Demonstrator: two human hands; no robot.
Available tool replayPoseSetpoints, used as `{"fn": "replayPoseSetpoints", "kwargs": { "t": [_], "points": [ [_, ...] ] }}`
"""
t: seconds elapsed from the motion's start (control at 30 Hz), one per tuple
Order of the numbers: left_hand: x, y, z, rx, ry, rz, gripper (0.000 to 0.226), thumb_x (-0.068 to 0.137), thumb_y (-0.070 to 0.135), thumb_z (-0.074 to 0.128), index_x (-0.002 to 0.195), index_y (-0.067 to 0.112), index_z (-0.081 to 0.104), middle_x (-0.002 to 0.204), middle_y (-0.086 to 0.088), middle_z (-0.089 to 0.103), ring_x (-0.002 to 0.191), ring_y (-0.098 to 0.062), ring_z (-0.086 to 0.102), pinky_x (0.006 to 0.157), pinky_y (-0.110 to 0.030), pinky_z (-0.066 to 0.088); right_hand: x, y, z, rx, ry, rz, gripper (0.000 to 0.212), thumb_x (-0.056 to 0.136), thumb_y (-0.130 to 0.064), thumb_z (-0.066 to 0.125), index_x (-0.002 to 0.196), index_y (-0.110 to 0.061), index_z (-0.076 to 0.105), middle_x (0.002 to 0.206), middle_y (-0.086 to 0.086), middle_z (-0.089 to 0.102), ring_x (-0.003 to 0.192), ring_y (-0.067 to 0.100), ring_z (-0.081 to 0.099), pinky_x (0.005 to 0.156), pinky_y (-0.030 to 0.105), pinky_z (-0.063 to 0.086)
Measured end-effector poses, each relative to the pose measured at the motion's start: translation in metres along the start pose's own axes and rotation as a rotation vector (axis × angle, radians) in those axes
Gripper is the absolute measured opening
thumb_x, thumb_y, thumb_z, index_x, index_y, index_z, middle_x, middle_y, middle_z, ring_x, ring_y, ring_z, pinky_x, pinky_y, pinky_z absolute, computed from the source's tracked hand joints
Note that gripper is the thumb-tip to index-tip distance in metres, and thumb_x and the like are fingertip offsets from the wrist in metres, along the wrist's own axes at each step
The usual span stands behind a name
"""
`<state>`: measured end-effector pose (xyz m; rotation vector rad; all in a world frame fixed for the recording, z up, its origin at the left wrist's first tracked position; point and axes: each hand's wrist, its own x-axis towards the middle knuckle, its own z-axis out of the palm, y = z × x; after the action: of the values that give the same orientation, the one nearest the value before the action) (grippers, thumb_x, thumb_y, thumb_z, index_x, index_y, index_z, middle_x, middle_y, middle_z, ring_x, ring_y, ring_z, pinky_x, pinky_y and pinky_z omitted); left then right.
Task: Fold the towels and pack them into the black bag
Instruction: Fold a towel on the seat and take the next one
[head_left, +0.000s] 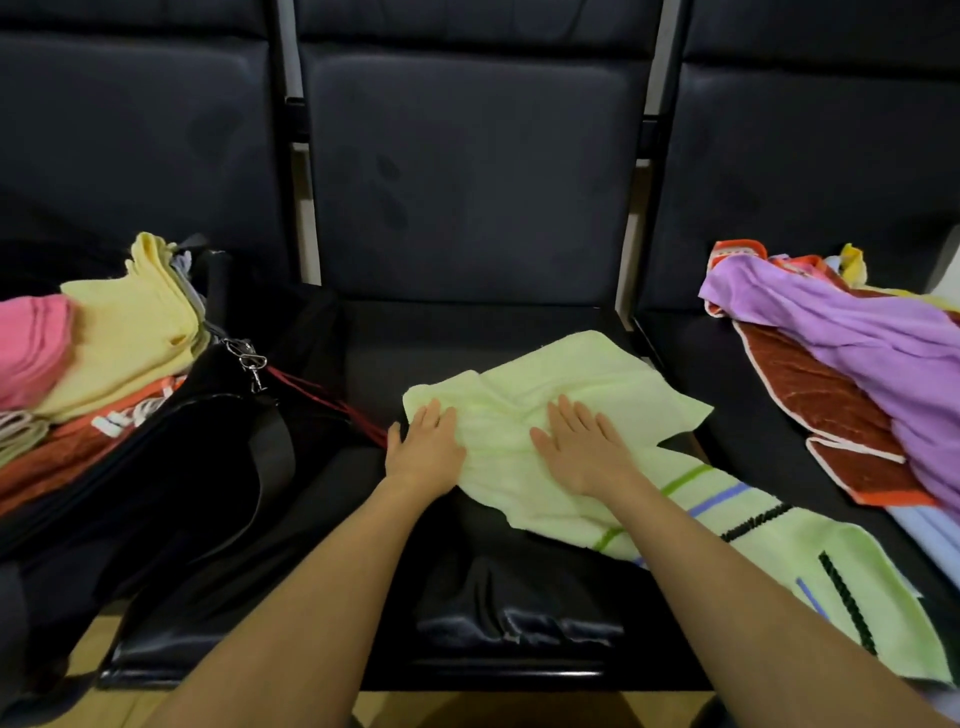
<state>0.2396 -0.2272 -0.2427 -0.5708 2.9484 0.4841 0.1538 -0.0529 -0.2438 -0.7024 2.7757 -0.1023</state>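
Note:
A pale green towel (566, 384) with green, blue and black stripes lies partly folded across the middle black seat, one end trailing off the front right. My left hand (426, 449) lies flat on the towel's left edge with straight fingers. Flat on the towel's middle lies my right hand (584, 449), fingers spread. The black bag (171, 467) sits open on the left seat. Folded yellow (124, 343), pink (31, 348) and red-orange (67, 447) towels are stacked in it.
A heap of unfolded towels, purple (852, 332) and dark red (826, 410) among them, lies on the right seat. The bag's strap clip (249, 361) and a red cord (332, 405) reach toward the middle seat. Seat backs (467, 182) rise behind.

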Motion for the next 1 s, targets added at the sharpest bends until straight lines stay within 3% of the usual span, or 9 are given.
{"fn": "replayPoseSetpoints", "kwargs": {
  "t": [0.07,0.13,0.23,0.5,0.63,0.73,0.83,0.93,1.0],
  "points": [
    [0.003,-0.001,0.002,-0.044,0.059,-0.039,0.059,0.099,0.026,0.038,0.15,0.015,0.012,0.159,-0.005,0.001,0.146,-0.017,0.008,0.117,-0.042,0.003,0.007,-0.003,-0.001,0.078,0.027,-0.022,0.06,0.101,-0.047,0.008,0.154,-0.017,0.004,0.161,0.0,-0.006,0.147,0.016,-0.006,0.119,0.036,-0.003],
    [0.004,0.002,0.002,-0.028,0.17,-0.081,0.052,0.095,0.02,0.044,0.143,0.014,0.024,0.153,-0.011,0.016,0.139,-0.023,0.024,0.114,-0.04,0.014,0.008,-0.004,-0.007,0.225,0.145,-0.039,0.055,0.103,-0.04,0.018,0.147,-0.011,0.031,0.158,0.007,0.019,0.145,0.02,0.016,0.117,0.035,0.012],
    [0.002,0.008,-0.004,0.09,0.321,-0.088,0.041,0.087,0.007,0.044,0.127,0.015,0.038,0.13,-0.01,0.036,0.118,-0.028,0.037,0.1,-0.035,0.029,0.003,0.001,-0.018,0.104,0.46,0.024,0.031,0.1,-0.021,0.038,0.124,-0.009,0.053,0.127,0.008,0.052,0.115,0.026,0.047,0.092,0.033,0.034],
    [0.0,0.008,0.005,0.161,0.159,0.166,0.047,0.096,0.024,0.044,0.142,0.026,0.033,0.134,0.0,0.037,0.116,-0.026,0.037,0.099,-0.035,0.026,-0.002,0.0,-0.012,-0.104,0.364,0.143,0.012,0.094,-0.025,0.048,0.101,-0.015,0.048,0.105,0.002,0.05,0.104,0.022,0.048,0.083,0.031,0.029],
    [0.001,0.003,0.005,0.127,0.241,0.171,0.032,0.097,0.021,0.041,0.128,0.026,0.048,0.127,0.004,0.044,0.111,-0.021,0.042,0.095,-0.031,0.027,-0.004,-0.003,-0.011,-0.108,0.39,0.108,0.01,0.091,-0.01,0.04,0.085,-0.018,0.04,0.09,-0.001,0.049,0.098,0.021,0.05,0.077,0.031,0.024],
    [0.0,0.0,-0.002,0.093,0.37,0.142,0.027,0.097,0.016,0.041,0.12,0.022,0.052,0.121,0.003,0.048,0.103,-0.02,0.047,0.085,-0.028,0.031,-0.005,-0.005,-0.017,-0.074,0.522,0.105,0.008,0.094,-0.012,0.04,0.099,-0.016,0.046,0.101,0.003,0.052,0.09,0.022,0.045,0.076,0.031,0.027],
    [-0.002,0.004,-0.019,-0.117,0.458,0.052,0.022,0.096,0.008,0.037,0.112,0.014,0.05,0.11,0.0,0.051,0.088,-0.024,0.054,0.068,-0.031,0.038,-0.004,-0.008,-0.029,0.036,0.719,0.114,0.012,0.095,-0.009,0.042,0.106,-0.012,0.048,0.087,0.005,0.047,0.073,0.022,0.037,0.067,0.031,0.025],
    [-0.009,0.008,-0.037,-0.501,0.513,0.032,0.017,0.092,0.007,0.035,0.094,0.012,0.051,0.095,-0.001,0.055,0.086,-0.023,0.054,0.069,-0.038,0.048,-0.006,-0.012,-0.042,0.16,0.834,0.099,0.01,0.1,-0.013,0.038,0.102,-0.01,0.047,0.075,0.002,0.045,0.065,0.024,0.039,0.063,0.033,0.026],
    [-0.016,0.009,-0.046,-0.708,0.584,0.062,0.021,0.089,0.0,0.036,0.085,0.013,0.053,0.089,0.001,0.057,0.082,-0.015,0.055,0.068,-0.025,0.047,-0.008,-0.015,-0.047,0.282,0.87,0.082,0.01,0.102,-0.016,0.035,0.097,-0.013,0.043,0.062,-0.001,0.042,0.061,0.025,0.04,0.062,0.034,0.027]
  ]
}}
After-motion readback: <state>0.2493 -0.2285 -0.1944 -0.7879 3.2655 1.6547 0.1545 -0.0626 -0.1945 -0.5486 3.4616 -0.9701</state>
